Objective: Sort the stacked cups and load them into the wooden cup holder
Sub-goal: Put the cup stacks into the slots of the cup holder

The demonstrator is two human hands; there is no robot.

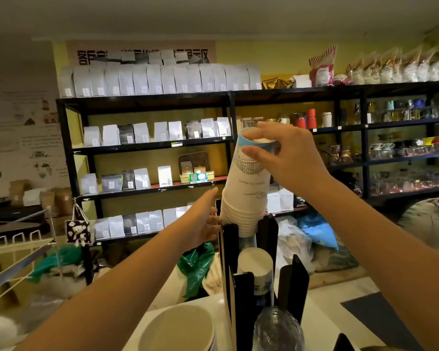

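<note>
Head view: right hand [287, 150] clamps the inverted cup stack [246, 188], its lower end entering the cup holder [228, 252].
Left hand [203, 219], loosely open, steadies the holder (grip unclear); the tilted stack could snag a black upright and topple.

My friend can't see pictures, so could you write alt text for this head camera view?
A person's right hand grips the top of an upside-down stack of paper cups, its lower end sitting in a dark slotted cup holder, while the left hand steadies the holder's side. Shelves of white bags fill the background.
</note>
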